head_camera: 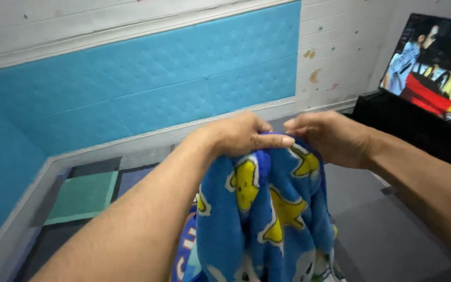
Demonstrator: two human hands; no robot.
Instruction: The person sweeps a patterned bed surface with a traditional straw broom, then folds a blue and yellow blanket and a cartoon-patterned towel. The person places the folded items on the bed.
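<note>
Both hands up at chest height w/ the blue fleece blanket [267, 219], yellow stars on it, hanging down btwn the forearms: left hand [238, 134] bunches the top edge in a closed fist, forefinger laid along the fold; right hand [327, 137] pinches the same edge just beside it, thumb & fingers pressed together. Looks like the step of matching up the top edge. Next move prob. needs both pinches kept tight & level above the patterned mat [84, 196], by the blue padded wall [131, 89].
</note>
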